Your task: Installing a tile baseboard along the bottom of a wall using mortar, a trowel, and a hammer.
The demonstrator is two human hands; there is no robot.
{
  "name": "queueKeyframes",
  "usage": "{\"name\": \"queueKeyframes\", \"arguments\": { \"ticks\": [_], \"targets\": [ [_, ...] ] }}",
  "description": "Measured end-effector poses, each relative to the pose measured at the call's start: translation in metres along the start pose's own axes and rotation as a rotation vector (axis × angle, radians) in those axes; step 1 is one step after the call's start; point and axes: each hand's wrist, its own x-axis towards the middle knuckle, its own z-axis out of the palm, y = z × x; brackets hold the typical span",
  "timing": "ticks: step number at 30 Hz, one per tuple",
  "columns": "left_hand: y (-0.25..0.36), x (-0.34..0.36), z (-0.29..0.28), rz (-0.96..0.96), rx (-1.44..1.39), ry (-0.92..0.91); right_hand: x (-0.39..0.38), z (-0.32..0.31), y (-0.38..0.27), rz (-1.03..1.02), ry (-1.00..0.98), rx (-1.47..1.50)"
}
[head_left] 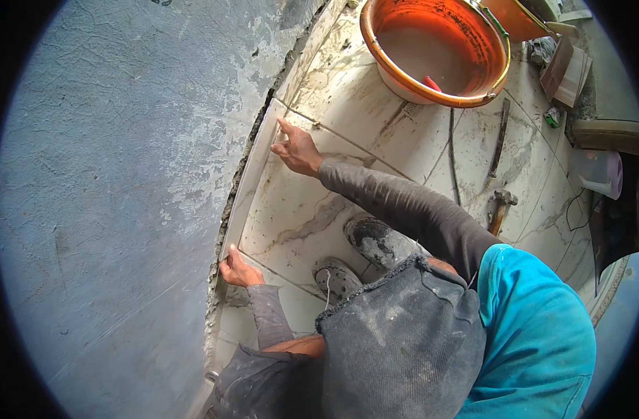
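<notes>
A narrow, pale skirting tile [252, 183] stands on the floor along the foot of the blue-grey wall [124, 174]. A rough dark gap runs between its top edge and the wall's broken plaster. My left hand [240, 270] grips its near end, with the thumb against the edge. Toward its far end, my right hand [298, 151] holds it by the fingertips, the fingers bent against its face. Another skirting piece [307, 59] continues along the wall beyond the far end. The undersides of my fingers are partly hidden.
Marbled white floor tiles [298, 223] lie under my shoes [365, 255]. An orange basin [431, 99] of cloudy water, with a red object in it, stands at the far right. A hammer [501, 211], a dark bar [500, 138] and a clear plastic jug [595, 172] lie to the right.
</notes>
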Motion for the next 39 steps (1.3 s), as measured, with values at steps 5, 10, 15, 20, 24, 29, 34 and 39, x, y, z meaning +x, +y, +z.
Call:
{"name": "queueKeyframes", "arguments": {
  "ticks": [5, 10, 15, 20, 24, 29, 34, 39],
  "targets": [
    [0.013, 0.019, -0.046, 0.072, 0.026, 0.102, -0.014, 0.037, -0.096, 0.089, -0.081, 0.004],
    [0.005, 0.016, -0.038, 0.055, 0.034, 0.079, -0.014, 0.022, -0.097, 0.130, -0.058, -0.023],
    [0.007, 0.014, -0.033, 0.012, -0.031, 0.114, -0.009, 0.022, -0.089, 0.181, -0.090, -0.019],
    [0.006, 0.019, -0.033, 0.014, -0.025, 0.127, -0.006, 0.028, -0.090, 0.145, 0.025, 0.051],
    [0.003, 0.022, -0.039, 0.052, -0.029, 0.110, -0.006, 0.031, -0.094, 0.125, 0.085, -0.046],
    [0.002, 0.021, -0.041, 0.026, -0.046, 0.117, -0.008, 0.032, -0.089, 0.140, 0.094, -0.029],
    [0.011, 0.011, -0.033, 0.007, -0.035, 0.163, -0.013, 0.033, -0.082, 0.121, 0.076, -0.051],
    [0.018, 0.014, -0.041, 0.109, 0.016, 0.134, -0.010, 0.042, -0.082, 0.093, 0.083, 0.037]
  ]
}}
